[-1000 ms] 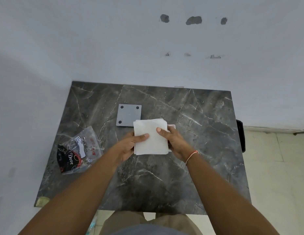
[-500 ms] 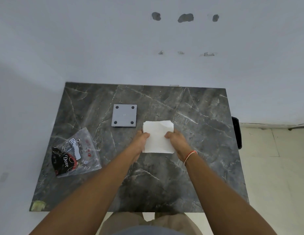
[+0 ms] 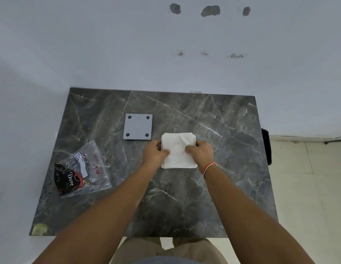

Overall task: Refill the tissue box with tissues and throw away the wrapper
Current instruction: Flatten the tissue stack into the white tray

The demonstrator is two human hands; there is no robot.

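A white stack of tissues (image 3: 177, 149) sits at the middle of the dark marble table (image 3: 223, 130). My left hand (image 3: 155, 152) grips its left edge and my right hand (image 3: 200, 154) grips its right edge, thumbs on top. One tissue corner is folded up near the right thumb. A thin white rim shows under the stack; whether that is the tissue box I cannot tell. A grey square plate (image 3: 138, 127) with four dark round feet lies flat just behind and to the left. The empty clear wrapper (image 3: 80, 170) with black and red print lies at the table's left.
The table stands against a pale wall. A black object (image 3: 266, 147) hangs past the right edge. Light floor tiles (image 3: 308, 187) are on the right. A strip of tape (image 3: 39, 229) marks the near left corner.
Both hands have carried the tissue stack to the right and lowered it. It now lies level at the table's middle, with the white rim beneath it nearly hidden.
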